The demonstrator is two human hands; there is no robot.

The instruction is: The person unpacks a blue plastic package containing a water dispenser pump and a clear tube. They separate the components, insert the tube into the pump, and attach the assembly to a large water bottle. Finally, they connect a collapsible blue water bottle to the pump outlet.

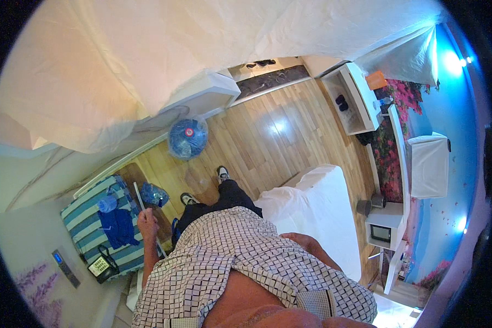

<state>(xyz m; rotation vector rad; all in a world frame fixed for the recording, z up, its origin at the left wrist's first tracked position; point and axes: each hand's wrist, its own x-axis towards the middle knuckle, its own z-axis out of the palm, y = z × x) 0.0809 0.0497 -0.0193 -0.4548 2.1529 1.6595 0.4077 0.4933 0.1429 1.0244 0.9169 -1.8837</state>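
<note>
My left hand [147,222] is closed around a thin white rod [139,195], which slants up from beside my hip. Next to it is a surface with a blue-and-white striped cover [77,220]. A blue cloth [117,228], a clear plastic item [107,204] and a desk telephone [100,266] lie on that cover. My right hand [299,239] rests at my right side against the checked shirt [224,235]; its fingers are partly hidden. A large pale sheet [164,33] spreads across the top of the view.
A plastic-wrapped blue water jug [187,139] stands on the wood floor [257,131]. To the right is a white-covered bed [317,218]. Beyond are a white cabinet [361,98], a bin [364,206] and a cloth-covered panel [429,167]. A blue plastic bag [156,194] is by my feet.
</note>
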